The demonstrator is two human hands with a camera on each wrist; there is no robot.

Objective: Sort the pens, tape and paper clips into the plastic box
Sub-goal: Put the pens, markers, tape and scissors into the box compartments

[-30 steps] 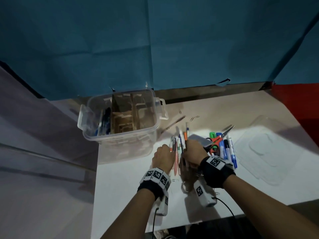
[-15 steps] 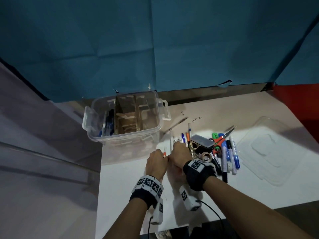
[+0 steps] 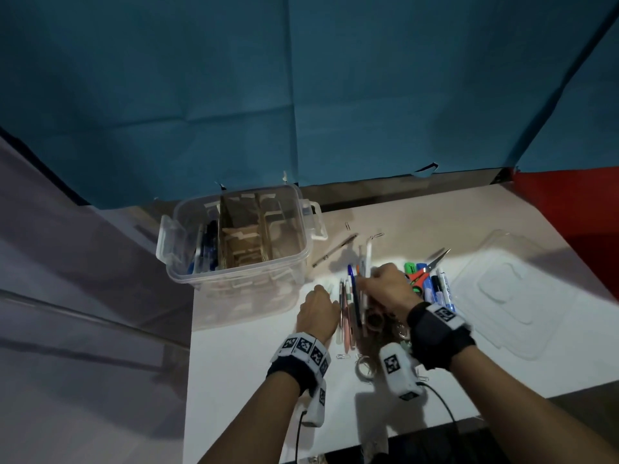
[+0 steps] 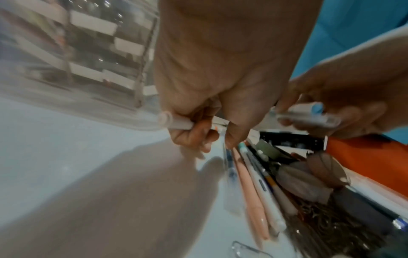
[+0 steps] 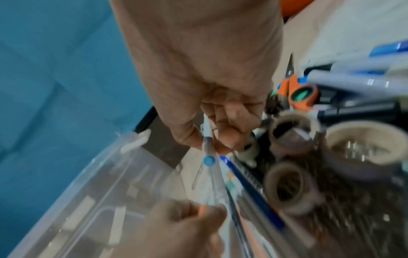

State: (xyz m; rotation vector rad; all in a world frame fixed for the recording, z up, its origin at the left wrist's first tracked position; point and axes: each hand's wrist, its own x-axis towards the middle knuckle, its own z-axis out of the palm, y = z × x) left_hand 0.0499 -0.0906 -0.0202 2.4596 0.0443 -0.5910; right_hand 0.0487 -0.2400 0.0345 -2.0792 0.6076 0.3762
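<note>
Inside plastic box (image 3: 294, 262): pens (image 3: 204, 249), leftmost compartment.

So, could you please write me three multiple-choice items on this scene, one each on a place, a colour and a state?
1. Where do pens already stand in the plastic box?
A. left compartment
B. right compartment
C. on the lid

2. What colour are the scissors' handles?
A. yellow
B. orange
C. white

3. What is the left hand doing?
A. lying flat
B. holding a pen
C. lifting the box

Key: 1 A, dark pens lean there; 2 B, orange loops show; 3 B, fingers curl round a white pen.
</note>
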